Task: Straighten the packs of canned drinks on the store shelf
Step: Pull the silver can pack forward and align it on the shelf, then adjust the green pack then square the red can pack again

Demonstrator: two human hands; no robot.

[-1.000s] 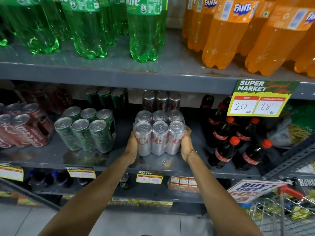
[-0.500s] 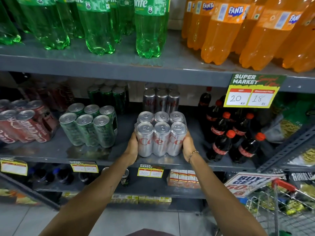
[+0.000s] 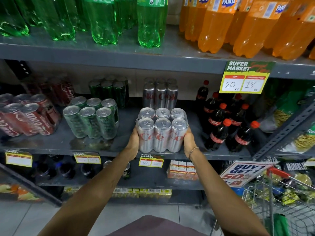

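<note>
A shrink-wrapped pack of silver cola cans (image 3: pixel 161 132) stands upright at the front edge of the grey middle shelf (image 3: pixel 95 142). My left hand (image 3: pixel 133 142) presses its left side and my right hand (image 3: pixel 188 142) presses its right side. Another silver pack (image 3: pixel 160 95) stands behind it. Left of it a green can pack (image 3: pixel 91 120) sits turned at an angle, with a dark green pack (image 3: pixel 109 90) behind. A red cola can pack (image 3: pixel 25 118) leans at the far left.
Small cola bottles (image 3: pixel 226 125) stand close to the right of the held pack. Large green bottles (image 3: pixel 102 19) and orange bottles (image 3: pixel 238 26) fill the upper shelf. A price sign (image 3: pixel 245 77) hangs from it. A shopping trolley (image 3: pixel 281 201) stands at the lower right.
Both hands stay clamped on the silver pack, which keeps its spot at the shelf's front edge. The view has shifted slightly.
</note>
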